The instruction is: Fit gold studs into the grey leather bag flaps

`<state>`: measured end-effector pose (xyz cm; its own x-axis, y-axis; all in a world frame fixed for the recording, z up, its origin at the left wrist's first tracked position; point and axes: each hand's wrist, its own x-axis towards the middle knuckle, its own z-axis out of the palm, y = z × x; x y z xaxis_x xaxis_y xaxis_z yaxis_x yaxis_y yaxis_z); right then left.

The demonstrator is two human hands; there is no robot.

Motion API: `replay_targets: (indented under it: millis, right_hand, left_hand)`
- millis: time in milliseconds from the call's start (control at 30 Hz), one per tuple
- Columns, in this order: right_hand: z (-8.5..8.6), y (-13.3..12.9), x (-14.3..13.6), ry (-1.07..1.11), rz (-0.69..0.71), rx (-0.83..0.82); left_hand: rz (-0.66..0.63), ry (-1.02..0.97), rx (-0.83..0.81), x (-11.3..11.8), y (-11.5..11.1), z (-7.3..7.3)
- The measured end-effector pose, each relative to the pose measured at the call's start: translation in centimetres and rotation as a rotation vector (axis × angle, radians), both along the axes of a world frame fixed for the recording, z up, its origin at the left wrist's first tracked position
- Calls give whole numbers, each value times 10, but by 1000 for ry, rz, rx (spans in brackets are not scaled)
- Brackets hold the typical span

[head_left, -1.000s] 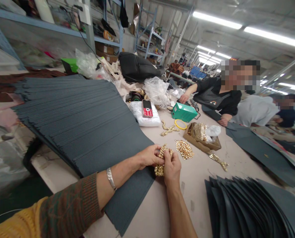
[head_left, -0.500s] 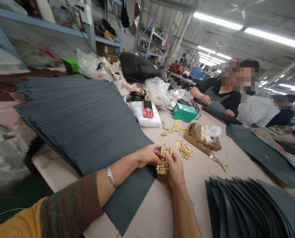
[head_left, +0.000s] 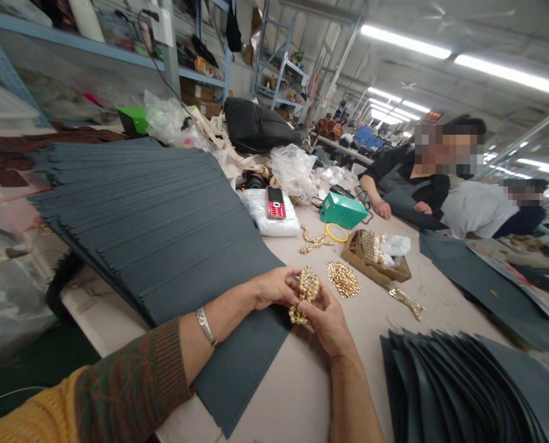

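A bunched gold chain (head_left: 307,284) hangs between my two hands, just above the table's near middle. My left hand (head_left: 276,288) has its fingers closed on the chain's left side, over the edge of the dark leather pieces (head_left: 186,215). From the right, my right hand (head_left: 327,317) grips the same chain, thumb laid across its lower part. Beyond my right hand lies a pile of gold links (head_left: 343,279). Another length of gold chain (head_left: 315,240) rests farther back, beside a yellow ring (head_left: 336,232).
A cardboard box (head_left: 380,267) of gold chain stands to the right, near a short gold piece (head_left: 407,303). Behind are a teal box (head_left: 343,210) and a red phone (head_left: 275,202) on a white packet. More leather pieces (head_left: 454,387) fan out at front right. A co-worker (head_left: 403,178) sits opposite.
My right hand has turned and shifted slightly right, its thumb now lower on the chain. The chain's bunch has changed shape. The co-worker's hand has lowered to the table.
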<state>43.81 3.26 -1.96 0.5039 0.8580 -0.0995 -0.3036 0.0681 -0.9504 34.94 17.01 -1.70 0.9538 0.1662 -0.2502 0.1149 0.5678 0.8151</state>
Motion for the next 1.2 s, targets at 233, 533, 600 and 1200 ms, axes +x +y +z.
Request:
replay_targets:
  millis: [233, 533, 600, 1200]
  right_hand:
    - [-2, 0, 1, 8, -2, 10]
    - [1, -1, 2, 43, -90, 28]
    - [2, -3, 4, 58, -88, 34]
    - [3, -1, 0, 31, -64, 64]
  left_hand:
    - [-31, -8, 26, -2, -1, 0]
    - [-171, 21, 1, -3, 1, 6]
    - [-179, 34, -48, -3, 3, 7]
    - [-100, 0, 45, -4, 1, -3]
